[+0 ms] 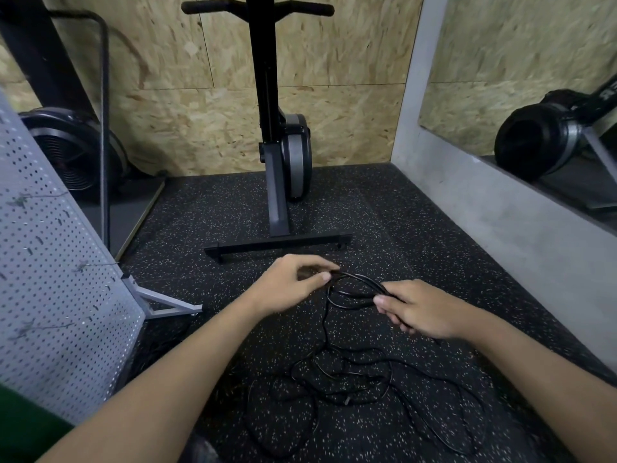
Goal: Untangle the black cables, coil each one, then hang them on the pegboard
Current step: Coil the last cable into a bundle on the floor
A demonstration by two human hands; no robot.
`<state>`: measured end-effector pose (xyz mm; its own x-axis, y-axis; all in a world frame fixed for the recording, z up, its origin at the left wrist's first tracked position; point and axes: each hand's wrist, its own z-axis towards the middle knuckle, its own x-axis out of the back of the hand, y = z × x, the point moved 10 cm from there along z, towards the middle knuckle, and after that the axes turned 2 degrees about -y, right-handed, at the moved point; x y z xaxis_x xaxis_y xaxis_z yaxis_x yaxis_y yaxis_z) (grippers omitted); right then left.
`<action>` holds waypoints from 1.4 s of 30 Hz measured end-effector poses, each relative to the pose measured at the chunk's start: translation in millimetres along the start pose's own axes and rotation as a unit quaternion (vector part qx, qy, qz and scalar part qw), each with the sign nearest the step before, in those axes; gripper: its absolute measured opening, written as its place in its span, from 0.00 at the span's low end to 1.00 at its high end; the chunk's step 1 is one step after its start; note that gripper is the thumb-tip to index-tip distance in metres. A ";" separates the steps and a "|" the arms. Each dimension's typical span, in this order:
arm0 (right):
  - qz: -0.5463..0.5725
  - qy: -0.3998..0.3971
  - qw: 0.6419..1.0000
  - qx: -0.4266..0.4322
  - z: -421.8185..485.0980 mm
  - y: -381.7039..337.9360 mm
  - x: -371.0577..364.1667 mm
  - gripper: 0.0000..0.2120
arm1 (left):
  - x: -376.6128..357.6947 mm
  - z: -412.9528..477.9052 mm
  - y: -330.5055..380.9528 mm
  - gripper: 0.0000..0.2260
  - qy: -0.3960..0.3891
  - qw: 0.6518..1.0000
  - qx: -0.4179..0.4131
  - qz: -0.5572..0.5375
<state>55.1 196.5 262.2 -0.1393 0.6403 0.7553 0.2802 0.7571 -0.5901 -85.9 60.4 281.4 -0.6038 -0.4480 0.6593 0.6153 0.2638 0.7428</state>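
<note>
A person in a green sleeve [26,426] reaches both bare arms out over a speckled black rubber floor [434,228]. Nearest the camera, the black cables [350,379] lie on that floor in a loose tangle, their strands crossing one another between the forearms. From the tangle a single strand rises to a small loop [354,289], held just above the floor between the hands. The left hand [293,282] pinches the loop's left end between thumb and curled fingers. The right hand [420,309] grips the other side, fingers curled round several strands.

To the left, beside the left forearm, a grey pegboard [60,262] stands tilted on a metal stand [167,305], whose foot rests on the floor near the left wrist. Beyond the hands, apart from the cables, the flat base bar [277,245] of an upright black exercise machine [280,162] lies across the floor. The machine's grey wheel housing stands just in front of a chipboard wall [334,61]. A dark fan wheel [73,152] sits in the far left corner behind the pegboard. On the right, a grey concrete wall [484,202] carries a mirror [500,61] reflecting another black wheel.
</note>
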 end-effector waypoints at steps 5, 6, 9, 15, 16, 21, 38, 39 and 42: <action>-0.057 0.018 0.998 0.031 -4.2 -8.9 4.5 0.14 | -16.6 -1.0 -17.1 0.07 -0.032 0.999 0.029 0.020; -0.061 0.029 0.997 0.033 -3.7 -10.0 6.8 0.14 | -18.1 0.0 -17.5 0.06 -0.025 0.999 0.031 0.031; -0.054 0.054 0.997 0.027 -1.8 -7.1 11.8 0.14 | -10.3 2.4 -14.1 0.03 0.023 0.998 0.030 0.047; -0.015 0.146 0.989 0.007 0.5 -3.3 18.1 0.16 | 0.8 -2.1 -4.5 0.05 0.120 0.982 0.091 -0.115; 0.000 0.162 0.987 0.006 3.1 -2.9 17.6 0.15 | 0.9 -3.5 -5.9 0.05 0.135 0.972 0.112 -0.158; 0.085 0.170 0.982 -0.003 13.2 -5.4 2.5 0.12 | -16.8 -7.8 -14.4 0.07 0.177 0.879 0.200 -0.395; 0.315 0.196 0.928 0.040 16.8 -30.7 5.9 0.13 | -13.7 3.4 -7.1 0.17 0.134 0.801 0.155 -0.563; 0.338 0.209 0.917 0.040 14.2 -31.8 11.6 0.13 | -23.9 3.1 -9.1 0.17 0.096 0.813 0.166 -0.550; 0.408 0.235 0.882 0.032 8.1 -30.3 21.8 0.13 | -65.9 -5.1 -7.6 0.13 -0.087 0.930 0.159 -0.320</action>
<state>35.9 188.5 294.2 0.4969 0.8623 0.0975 0.0487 0.0844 -0.9952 -48.2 83.5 231.7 -0.8844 -0.4632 0.0578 -0.0631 0.2413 0.9684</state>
